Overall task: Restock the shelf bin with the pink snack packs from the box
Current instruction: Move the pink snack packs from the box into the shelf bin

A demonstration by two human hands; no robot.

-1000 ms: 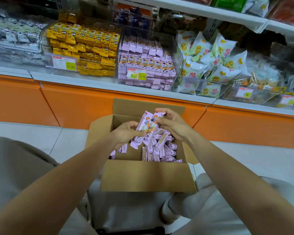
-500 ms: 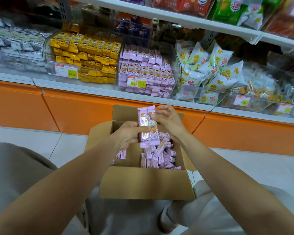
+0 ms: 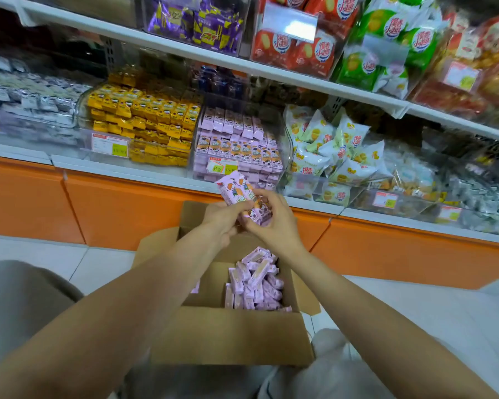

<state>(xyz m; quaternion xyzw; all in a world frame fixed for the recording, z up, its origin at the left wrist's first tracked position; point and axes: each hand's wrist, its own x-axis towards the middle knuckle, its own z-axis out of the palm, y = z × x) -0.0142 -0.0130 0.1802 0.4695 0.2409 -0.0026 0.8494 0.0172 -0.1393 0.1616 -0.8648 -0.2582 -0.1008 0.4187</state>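
Note:
Both hands hold a small bundle of pink snack packs (image 3: pixel 238 191) above the open cardboard box (image 3: pixel 231 335). My left hand (image 3: pixel 221 218) grips the bundle from the left, and my right hand (image 3: pixel 271 223) curls round its lower end. The bundle tilts up to the left, just below the clear shelf bin (image 3: pixel 285 139) stacked with rows of the same pink packs (image 3: pixel 236 145). Several loose pink packs (image 3: pixel 257 283) lie in the right half of the box.
A bin of yellow packs (image 3: pixel 144 122) stands left of the pink bin, and white-green bags (image 3: pixel 334 148) sit on its right. An orange base panel (image 3: pixel 121 208) runs under the shelf. An upper shelf (image 3: pixel 242 66) carries purple, red and green bags. My knees flank the box.
Both hands have lifted the bundle of pink packs out of the box and up toward the pink bin. The view has tilted upward, showing the upper shelf.

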